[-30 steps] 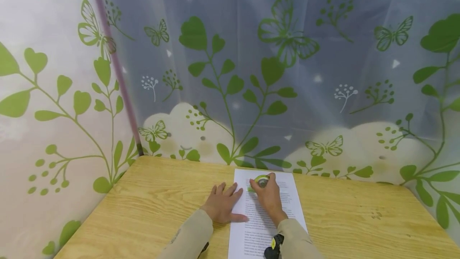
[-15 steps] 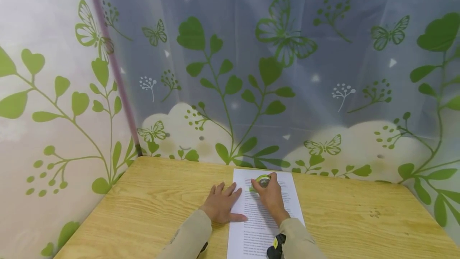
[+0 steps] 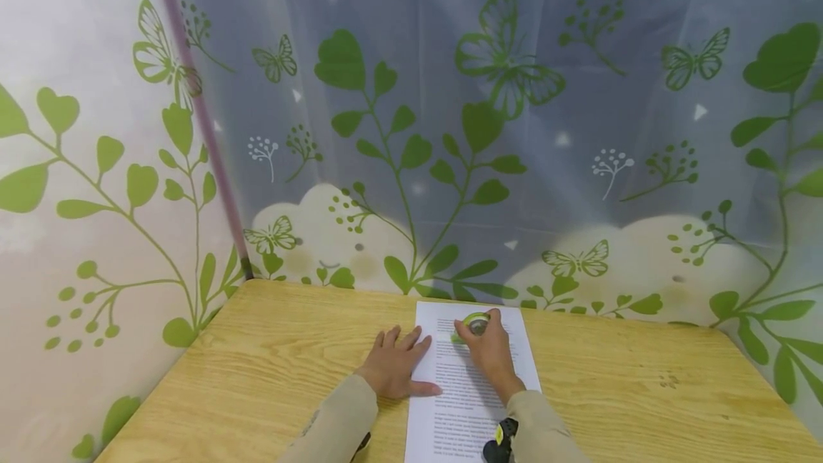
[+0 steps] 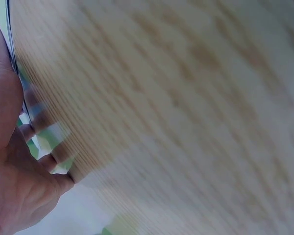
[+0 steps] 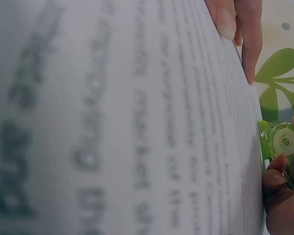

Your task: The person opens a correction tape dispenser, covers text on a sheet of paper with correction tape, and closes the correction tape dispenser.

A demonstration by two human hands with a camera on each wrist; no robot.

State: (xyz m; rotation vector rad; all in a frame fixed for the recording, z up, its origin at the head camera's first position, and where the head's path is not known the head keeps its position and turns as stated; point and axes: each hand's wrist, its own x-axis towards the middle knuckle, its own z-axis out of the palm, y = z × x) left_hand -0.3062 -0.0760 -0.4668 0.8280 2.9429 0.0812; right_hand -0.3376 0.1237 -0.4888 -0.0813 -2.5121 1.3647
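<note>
A printed sheet of paper (image 3: 421, 434) lies on the wooden table, its far end near the table's back edge. My right hand (image 3: 494, 354) pinches a green, see-through correction tape (image 3: 476, 323) between thumb and fingers. In the right wrist view the round reel of the correction tape (image 5: 284, 139) shows, its green tip at the paper near the upper lines of print. My left hand (image 3: 397, 364) rests flat with fingers spread, the thumb and fingertips on the sheet's left side and the palm over the table edge of it. Whether tape lies on the print is too small to tell.
The wooden table (image 3: 617, 384) stretches to both sides of the sheet. Behind it hangs a curtain (image 3: 411, 127) printed with green leaves and butterflies. A dark wrist device (image 3: 498, 441) sits at the right sleeve.
My right hand has slid a little to the right across the sheet with the correction tape in it. The left hand stays in place on the paper. The head view has shifted slightly.
</note>
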